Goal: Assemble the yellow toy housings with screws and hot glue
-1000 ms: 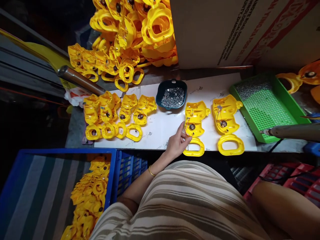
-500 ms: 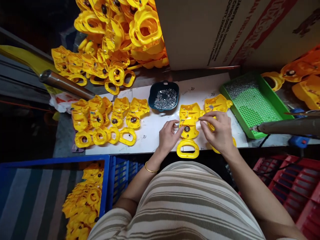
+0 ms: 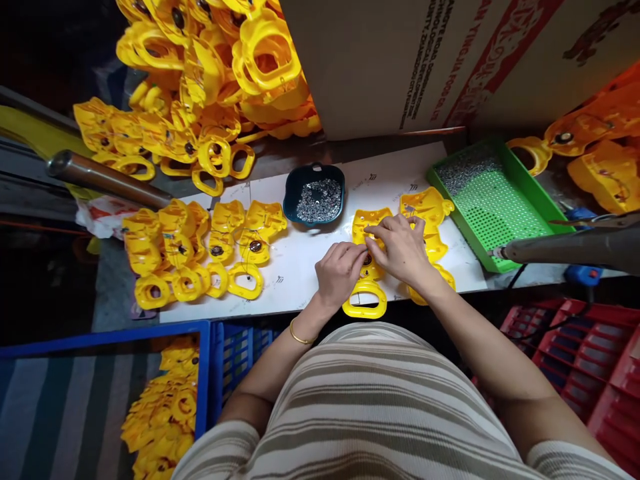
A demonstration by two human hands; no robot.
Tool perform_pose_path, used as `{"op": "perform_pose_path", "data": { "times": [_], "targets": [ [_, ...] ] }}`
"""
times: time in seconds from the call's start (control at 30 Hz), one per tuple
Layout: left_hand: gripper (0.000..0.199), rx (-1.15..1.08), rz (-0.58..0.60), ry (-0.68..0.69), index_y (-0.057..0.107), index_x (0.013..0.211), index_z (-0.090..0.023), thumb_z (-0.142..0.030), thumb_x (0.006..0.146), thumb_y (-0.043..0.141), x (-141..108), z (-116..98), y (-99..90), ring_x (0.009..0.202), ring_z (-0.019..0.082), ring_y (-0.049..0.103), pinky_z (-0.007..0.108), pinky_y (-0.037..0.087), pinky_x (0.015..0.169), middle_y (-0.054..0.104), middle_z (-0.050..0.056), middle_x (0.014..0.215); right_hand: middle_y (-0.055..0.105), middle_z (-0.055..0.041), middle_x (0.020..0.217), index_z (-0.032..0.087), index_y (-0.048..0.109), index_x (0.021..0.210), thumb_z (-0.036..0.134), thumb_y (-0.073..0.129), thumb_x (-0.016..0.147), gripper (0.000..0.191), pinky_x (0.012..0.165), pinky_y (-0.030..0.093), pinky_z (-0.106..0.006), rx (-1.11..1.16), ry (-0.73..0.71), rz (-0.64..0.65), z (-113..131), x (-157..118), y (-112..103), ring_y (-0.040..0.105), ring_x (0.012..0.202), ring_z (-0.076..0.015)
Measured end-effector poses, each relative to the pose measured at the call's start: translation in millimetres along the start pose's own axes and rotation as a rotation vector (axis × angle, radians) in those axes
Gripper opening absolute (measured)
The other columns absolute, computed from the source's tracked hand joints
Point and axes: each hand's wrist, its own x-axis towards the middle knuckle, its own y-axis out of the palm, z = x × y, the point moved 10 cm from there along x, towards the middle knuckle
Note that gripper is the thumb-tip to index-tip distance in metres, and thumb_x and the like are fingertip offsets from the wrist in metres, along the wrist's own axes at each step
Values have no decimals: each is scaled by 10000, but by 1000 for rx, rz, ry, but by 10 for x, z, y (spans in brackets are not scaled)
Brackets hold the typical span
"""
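Observation:
A yellow plastic toy shell (image 3: 373, 217) with a loop handle (image 3: 365, 299) lies open side up in front of me, a round dark part in its lower half. At its left edge my left hand (image 3: 340, 272) is closed, fingertips pressed together over the shell; whatever they pinch is hidden. My right hand (image 3: 403, 248) reaches across from the right, with thumb and index finger brought together above the shell's middle. Anything between them is too small to make out. Both hands' fingertips nearly meet. Just right of it rests a second yellow shell (image 3: 434, 241), partly covered by my right hand.
A dark bowl of small metal screws (image 3: 320, 200) stands left of the hands. At right sit a green perforated tray (image 3: 520, 203) and a slanting tool (image 3: 560, 248). Several yellow shells (image 3: 255, 243) line the left; more are piled behind (image 3: 210, 73). A cardboard box (image 3: 370, 67) stands at the back.
My right hand has moved left and over the shell, covering part of it. The fingers of my left hand have closed in beside it. The camera view has shifted slightly.

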Motion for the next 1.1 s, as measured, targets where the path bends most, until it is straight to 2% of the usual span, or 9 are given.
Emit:
{"op": "perform_pose_path", "data": {
  "times": [0.13, 0.27, 0.5, 0.6, 0.7, 0.87, 0.97, 1.1],
  "targets": [
    [184, -5, -44, 38, 725, 945, -201, -278, 935, 558, -25, 1, -5, 818, 159, 632, 264, 485, 755, 718, 49, 883, 675, -96, 1009, 230, 696, 1060, 258, 441, 926, 290, 934, 236, -528, -38, -54, 88, 15, 10, 20, 481, 1059, -295],
    [170, -26, -67, 93, 721, 962, -201, -258, 932, 563, -63, -14, 17, 817, 158, 644, 273, 496, 761, 721, 49, 881, 681, -92, 986, 222, 685, 1072, 209, 406, 931, 313, 955, 201, -549, -130, -134, 121, 84, 20, -20, 467, 1037, -289],
    [165, -19, -81, 161, 721, 935, -189, -235, 929, 563, -87, -61, 20, 767, 149, 637, 264, 503, 716, 726, 56, 863, 649, -106, 1006, 222, 686, 1072, 202, 421, 921, 306, 834, 278, -428, -139, -263, 329, 192, 64, 135, 480, 1026, -281],
    [132, -5, -140, 221, 714, 940, -170, -197, 912, 589, -100, -111, -45, 742, 140, 625, 250, 504, 693, 727, 54, 856, 654, -107, 1005, 207, 699, 989, 157, 444, 891, 278, 838, 281, -416, -146, -307, 419, 201, 77, 190, 494, 1044, -279],
    [117, 5, -165, 252, 710, 936, -167, -190, 907, 598, -112, -126, -69, 726, 134, 622, 244, 502, 679, 725, 44, 835, 675, -111, 1008, 192, 695, 990, 155, 441, 885, 277, 854, 294, -420, -124, -325, 459, 200, 94, 169, 507, 1061, -284],
    [123, 24, -135, 234, 706, 917, -175, -215, 916, 589, -111, -115, -46, 728, 135, 632, 247, 503, 677, 727, 35, 826, 715, -107, 997, 182, 710, 991, 206, 472, 894, 258, 866, 342, -419, -54, -269, 452, 104, 147, 120, 555, 1036, -279],
    [116, 17, -116, 221, 691, 966, -173, -206, 911, 594, -122, -127, -21, 762, 143, 642, 260, 504, 712, 737, 35, 855, 729, -91, 993, 190, 715, 1018, 202, 489, 898, 256, 874, 375, -393, 14, -217, 350, 8, 198, 66, 580, 1023, -262],
    [185, 41, -85, 158, 664, 1069, -166, -219, 901, 607, -149, -98, 32, 751, 157, 614, 267, 492, 704, 743, 32, 859, 731, -64, 1009, 232, 708, 1050, 196, 524, 876, 256, 853, 424, -358, 114, -38, 233, -211, 224, -6, 617, 993, -240]
  ]
}}
